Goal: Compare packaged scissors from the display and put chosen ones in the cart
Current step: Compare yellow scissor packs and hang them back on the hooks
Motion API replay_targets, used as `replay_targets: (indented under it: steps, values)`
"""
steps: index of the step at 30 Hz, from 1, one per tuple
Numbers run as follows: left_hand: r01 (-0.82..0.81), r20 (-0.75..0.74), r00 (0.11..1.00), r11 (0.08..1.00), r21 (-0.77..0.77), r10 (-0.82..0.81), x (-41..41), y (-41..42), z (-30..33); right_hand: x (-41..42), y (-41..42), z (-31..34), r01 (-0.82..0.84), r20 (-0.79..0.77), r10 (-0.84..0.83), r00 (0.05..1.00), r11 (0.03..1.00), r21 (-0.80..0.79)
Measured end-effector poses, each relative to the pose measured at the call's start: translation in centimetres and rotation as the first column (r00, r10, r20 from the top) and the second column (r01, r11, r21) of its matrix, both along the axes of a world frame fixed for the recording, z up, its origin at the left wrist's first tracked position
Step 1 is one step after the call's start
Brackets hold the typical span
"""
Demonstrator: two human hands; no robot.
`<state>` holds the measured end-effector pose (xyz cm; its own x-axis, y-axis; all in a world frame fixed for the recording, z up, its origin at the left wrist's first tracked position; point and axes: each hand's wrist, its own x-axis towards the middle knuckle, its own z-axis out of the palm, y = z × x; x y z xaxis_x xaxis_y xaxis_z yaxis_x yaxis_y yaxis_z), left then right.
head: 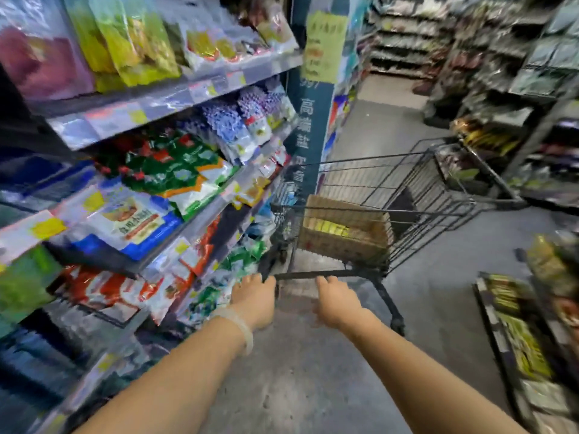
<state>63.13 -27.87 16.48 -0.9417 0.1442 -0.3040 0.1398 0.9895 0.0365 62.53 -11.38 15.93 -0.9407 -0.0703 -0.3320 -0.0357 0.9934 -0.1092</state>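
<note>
Both hands [253, 300] [332, 303] grip the cart [376, 195] handle beside shelf edges [175, 98].

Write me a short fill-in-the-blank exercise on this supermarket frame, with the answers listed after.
1. Both the left hand and the right hand grip the cart's ____.
2. Inside the shopping cart lies a cardboard ____.
3. A pale bracelet sits on the ____ wrist.
4. The shelves of bagged goods stand on the person's ____ side.

Missing words: handle; box; left; left
</note>
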Motion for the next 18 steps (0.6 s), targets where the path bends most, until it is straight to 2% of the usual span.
replay_targets:
  steps: [9, 18]
  values:
    - [0.213, 0.032, 0.976, 0.977, 0.026, -0.214, -14.0, 8.7, -1.7, -11.3, 7.9, -1.5, 0.175, 0.039, -0.175, 0.984, 0.985, 0.007]
    - [0.197, 0.0, 0.98, 0.976, 0.096, -0.198, -35.6, 12.7, 0.6, -31.2, 12.5, 0.6, 0.265, -0.031, -0.266, 0.964, 0.964, -0.029]
